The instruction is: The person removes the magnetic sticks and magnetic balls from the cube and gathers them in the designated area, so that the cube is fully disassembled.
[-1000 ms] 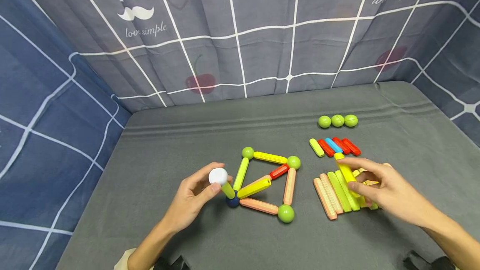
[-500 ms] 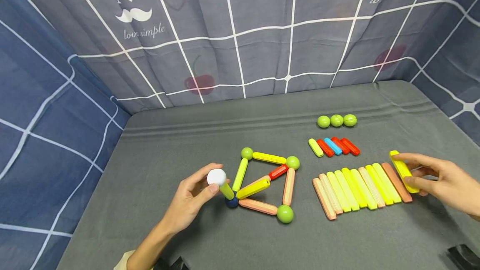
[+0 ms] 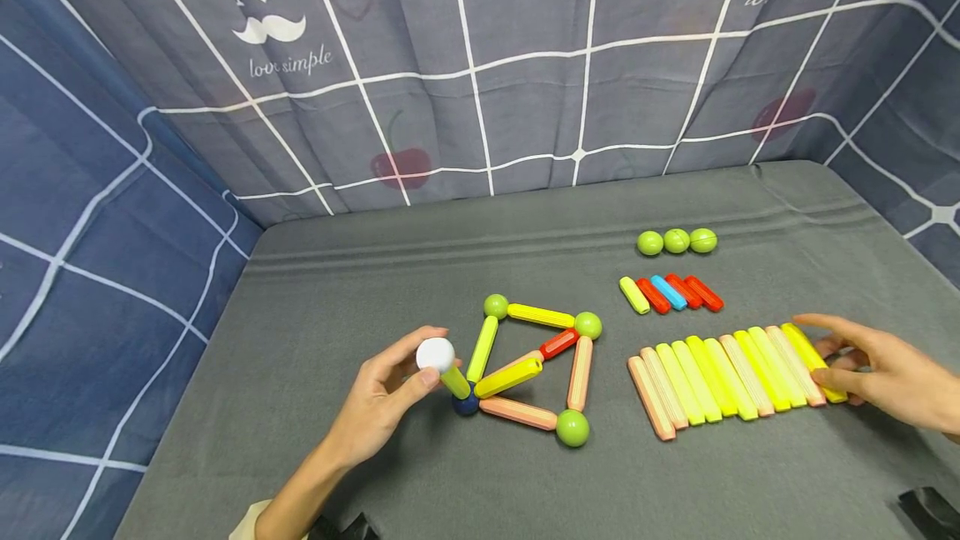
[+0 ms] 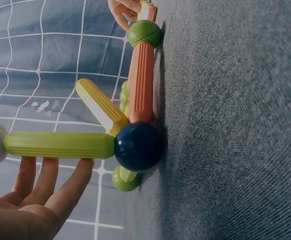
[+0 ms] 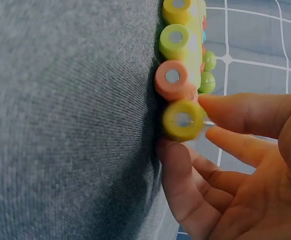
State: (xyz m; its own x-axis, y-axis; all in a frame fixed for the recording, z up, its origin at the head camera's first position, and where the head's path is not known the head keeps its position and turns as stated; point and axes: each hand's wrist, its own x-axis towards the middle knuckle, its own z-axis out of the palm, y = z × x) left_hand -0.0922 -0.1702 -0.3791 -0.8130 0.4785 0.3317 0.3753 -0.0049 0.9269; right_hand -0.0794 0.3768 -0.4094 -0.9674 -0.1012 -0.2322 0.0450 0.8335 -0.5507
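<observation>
My left hand [image 3: 393, 386] holds an upright lime magnetic stick [image 4: 60, 145] topped by a white ball [image 3: 436, 354]. The stick's foot meets a dark blue ball [image 4: 138, 147] at one corner of a flat frame. Lime, yellow and orange sticks joined by green balls [image 3: 572, 427] make up that frame. From the blue ball a yellow stick [image 3: 510, 377] slants upward, above a red and orange diagonal [image 3: 558, 343]. At the right, my right hand [image 3: 881, 369] pinches a yellow magnetic stick [image 5: 183, 120] at the end of a row, beside an orange stick [image 5: 171, 79].
Several long lime, yellow and orange sticks [image 3: 701, 377] lie side by side in that row. Behind them are short lime, red and blue sticks [image 3: 668, 292], then three green balls [image 3: 677, 241]. A checked curtain [image 3: 525, 107] borders the grey cloth [image 3: 360, 273].
My right hand has carried the yellow stick rightward across the row and lowered it beside the last orange stick. My left hand stays in place.
</observation>
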